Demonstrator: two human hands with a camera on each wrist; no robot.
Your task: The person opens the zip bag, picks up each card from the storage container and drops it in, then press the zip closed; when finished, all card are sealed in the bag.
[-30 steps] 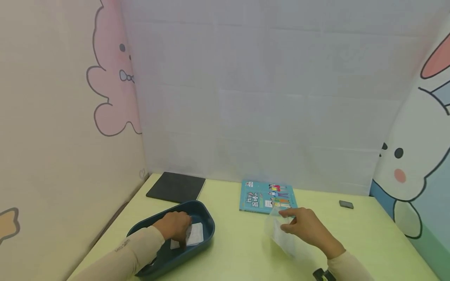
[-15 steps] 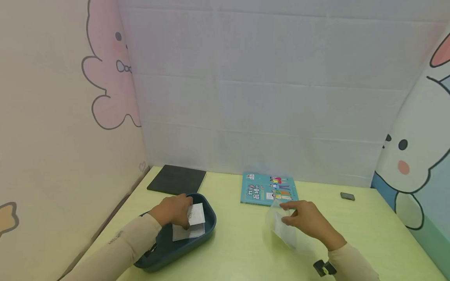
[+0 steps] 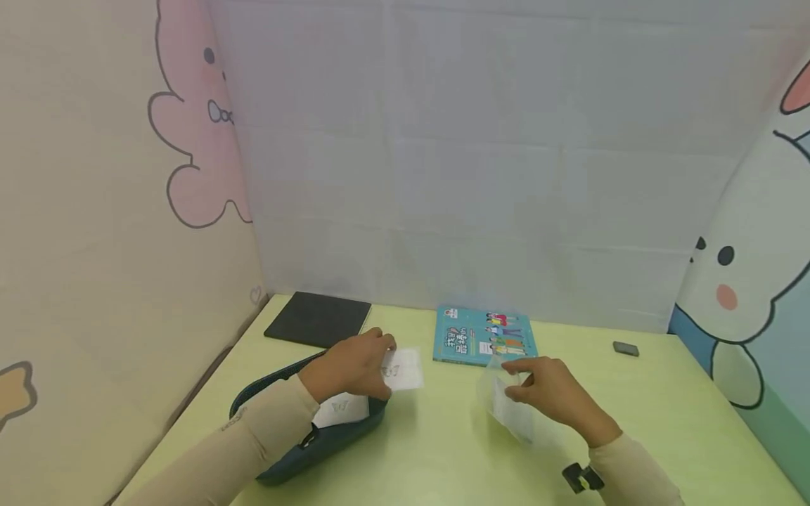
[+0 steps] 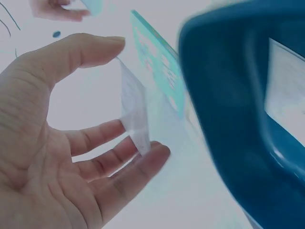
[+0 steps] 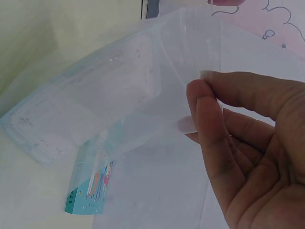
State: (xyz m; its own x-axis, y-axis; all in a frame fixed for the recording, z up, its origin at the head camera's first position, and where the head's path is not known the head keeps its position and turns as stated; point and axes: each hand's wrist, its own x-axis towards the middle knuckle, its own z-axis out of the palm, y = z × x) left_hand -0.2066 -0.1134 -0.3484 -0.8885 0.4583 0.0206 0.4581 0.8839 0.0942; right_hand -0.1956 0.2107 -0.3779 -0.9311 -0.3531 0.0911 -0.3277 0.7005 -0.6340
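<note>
My left hand [image 3: 354, 364] holds a thin white square packet [image 3: 406, 370] with a butterfly print, just past the right rim of a dark blue bin [image 3: 329, 450]. In the left wrist view the packet is edge-on between thumb and fingertips. Another white butterfly-printed packet [image 3: 346, 409] lies in the bin, partly covered by the forearm. To the right, my right hand [image 3: 560, 399] pinches the upper edge of a clear plastic bag [image 5: 186, 47] between thumb and forefinger. White, faintly printed contents [image 5: 86, 95] show through the bag, which hangs tilted over the table.
A blue picture book [image 3: 474, 336] lies at the back of the pale yellow table [image 3: 430, 450], behind the bag. A black flat notebook [image 3: 318, 318] is behind the bin. One small grey block [image 3: 626, 348] sits at the back right. Printed cloth walls enclose three sides.
My left hand has lifted the packet out of the bin and moved right with it, towards the bag. The right hand holds the bag in nearly the same place.
</note>
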